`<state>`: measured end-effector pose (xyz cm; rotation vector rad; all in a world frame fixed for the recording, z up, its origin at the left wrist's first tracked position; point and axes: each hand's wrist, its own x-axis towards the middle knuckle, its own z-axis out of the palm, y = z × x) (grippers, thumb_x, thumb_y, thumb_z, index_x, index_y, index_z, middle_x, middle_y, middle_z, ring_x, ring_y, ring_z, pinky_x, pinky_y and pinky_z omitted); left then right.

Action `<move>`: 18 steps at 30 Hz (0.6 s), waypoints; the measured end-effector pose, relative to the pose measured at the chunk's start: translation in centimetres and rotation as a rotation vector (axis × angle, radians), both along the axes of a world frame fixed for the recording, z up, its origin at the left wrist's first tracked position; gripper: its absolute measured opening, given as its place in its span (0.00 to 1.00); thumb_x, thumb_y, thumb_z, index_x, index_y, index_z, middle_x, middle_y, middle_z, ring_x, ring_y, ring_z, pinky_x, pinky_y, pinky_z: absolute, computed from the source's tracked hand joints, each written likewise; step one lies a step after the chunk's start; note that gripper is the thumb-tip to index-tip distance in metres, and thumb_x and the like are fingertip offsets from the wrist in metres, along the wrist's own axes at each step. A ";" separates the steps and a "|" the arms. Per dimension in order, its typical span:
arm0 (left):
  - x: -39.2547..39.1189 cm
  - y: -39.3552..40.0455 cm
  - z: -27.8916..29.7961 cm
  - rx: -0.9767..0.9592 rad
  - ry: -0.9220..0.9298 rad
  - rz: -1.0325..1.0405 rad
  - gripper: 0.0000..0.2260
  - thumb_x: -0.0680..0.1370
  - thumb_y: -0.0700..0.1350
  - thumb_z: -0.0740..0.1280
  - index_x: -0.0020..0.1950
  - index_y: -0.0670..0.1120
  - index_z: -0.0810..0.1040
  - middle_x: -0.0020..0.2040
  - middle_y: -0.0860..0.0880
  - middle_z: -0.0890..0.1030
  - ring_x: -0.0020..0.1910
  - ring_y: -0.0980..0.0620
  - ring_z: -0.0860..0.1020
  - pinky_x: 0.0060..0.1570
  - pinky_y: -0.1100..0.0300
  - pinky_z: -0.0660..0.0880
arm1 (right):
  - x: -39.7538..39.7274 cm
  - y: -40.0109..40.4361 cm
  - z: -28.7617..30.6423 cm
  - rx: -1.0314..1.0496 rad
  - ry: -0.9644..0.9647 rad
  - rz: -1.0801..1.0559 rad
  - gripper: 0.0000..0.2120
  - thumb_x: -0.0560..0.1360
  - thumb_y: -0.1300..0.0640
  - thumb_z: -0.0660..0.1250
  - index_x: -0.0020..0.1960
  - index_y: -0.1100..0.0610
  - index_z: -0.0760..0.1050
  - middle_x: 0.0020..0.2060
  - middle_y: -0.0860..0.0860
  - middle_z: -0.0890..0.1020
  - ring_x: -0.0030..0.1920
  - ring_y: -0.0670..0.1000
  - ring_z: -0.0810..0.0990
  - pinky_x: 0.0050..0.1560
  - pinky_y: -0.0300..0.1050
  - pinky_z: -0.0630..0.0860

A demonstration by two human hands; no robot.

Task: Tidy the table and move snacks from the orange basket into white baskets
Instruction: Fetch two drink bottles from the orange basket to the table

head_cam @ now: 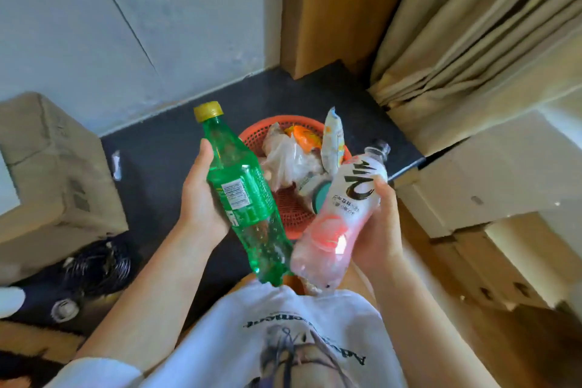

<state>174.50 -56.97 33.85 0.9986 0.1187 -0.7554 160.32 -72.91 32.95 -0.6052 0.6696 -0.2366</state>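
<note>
White T-shirt, bottom centre: upside-down print, partly legible, ending "…ement". Green bottle label and pink-white bottle characters: too blurred to read.

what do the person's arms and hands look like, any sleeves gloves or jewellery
Both arms are bare from the short sleeves of a white T-shirt down to the fingers. The left hand and right hand wear no gloves, and no rings, watch or bracelet show on the visible sides. The shirt carries dark printed lettering and a dark graphic on the chest.
</note>
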 end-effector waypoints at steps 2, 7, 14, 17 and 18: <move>-1.7 -0.2 0.0 0.011 0.037 -0.111 0.22 0.65 0.66 0.62 0.42 0.50 0.84 0.36 0.48 0.83 0.35 0.44 0.82 0.40 0.54 0.78 | -2.9 1.4 -0.7 0.059 0.041 -0.097 0.26 0.67 0.39 0.60 0.54 0.58 0.75 0.39 0.55 0.81 0.38 0.54 0.79 0.42 0.47 0.77; -6.7 -1.3 -0.5 0.018 0.076 -0.413 0.26 0.68 0.67 0.58 0.42 0.48 0.85 0.38 0.46 0.84 0.34 0.46 0.83 0.37 0.56 0.81 | -11.5 4.7 -1.3 0.125 0.098 -0.313 0.38 0.47 0.34 0.76 0.48 0.58 0.79 0.35 0.57 0.81 0.32 0.54 0.80 0.36 0.46 0.78; -16.5 -3.7 -0.4 -0.038 0.053 -0.976 0.27 0.60 0.68 0.70 0.49 0.50 0.81 0.39 0.44 0.83 0.35 0.46 0.82 0.38 0.55 0.78 | -24.3 10.7 0.0 0.087 -0.044 -0.680 0.30 0.56 0.33 0.72 0.45 0.57 0.79 0.34 0.55 0.81 0.31 0.53 0.80 0.34 0.42 0.77; -22.3 -4.1 0.0 -0.050 0.040 -1.174 0.28 0.59 0.68 0.71 0.48 0.49 0.81 0.37 0.43 0.83 0.34 0.46 0.82 0.37 0.55 0.79 | -29.5 14.2 0.3 0.091 -0.051 -0.842 0.31 0.55 0.34 0.74 0.46 0.57 0.78 0.34 0.56 0.80 0.32 0.54 0.80 0.35 0.43 0.77; -24.3 -4.1 0.1 -0.046 0.040 -1.231 0.28 0.59 0.68 0.71 0.48 0.49 0.81 0.37 0.43 0.82 0.34 0.46 0.81 0.37 0.55 0.79 | -31.3 15.5 0.4 0.091 -0.058 -0.890 0.31 0.54 0.35 0.74 0.46 0.57 0.79 0.34 0.56 0.80 0.32 0.54 0.80 0.34 0.43 0.77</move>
